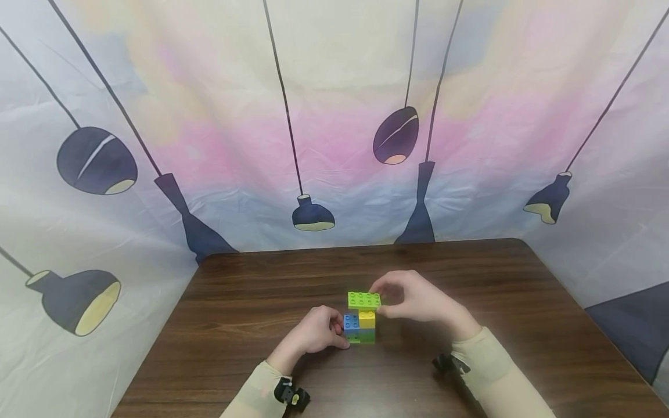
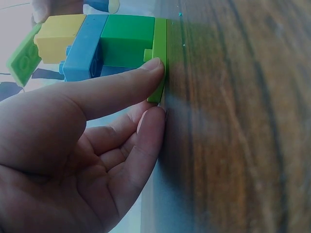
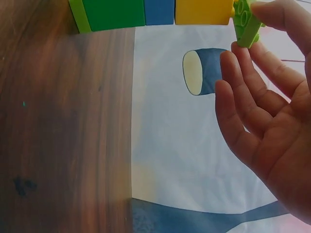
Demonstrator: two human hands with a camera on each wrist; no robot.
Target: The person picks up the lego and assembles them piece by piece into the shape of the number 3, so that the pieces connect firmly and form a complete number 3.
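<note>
A stack of toy building bricks stands on the table: a thin light-green base brick point(image 2: 159, 58), a green brick point(image 2: 127, 41), a blue brick point(image 2: 83, 53) and a yellow brick point(image 1: 367, 318). My left hand point(image 1: 320, 332) holds the stack low on its left side, thumb point(image 2: 131, 80) and fingers at the base brick's end. My right hand point(image 1: 418, 297) pinches a thin lime-green studded brick point(image 1: 363, 299) by its right end, between thumb and fingers. That brick is tilted close over the yellow brick, its near edge right by the yellow studs.
The dark wood table point(image 1: 261, 284) extends around the stack on all sides. Behind it hangs a cloth backdrop point(image 1: 345, 116) printed with lamps. Each forearm wears a black wrist camera point(image 1: 290, 395) over a pale sleeve.
</note>
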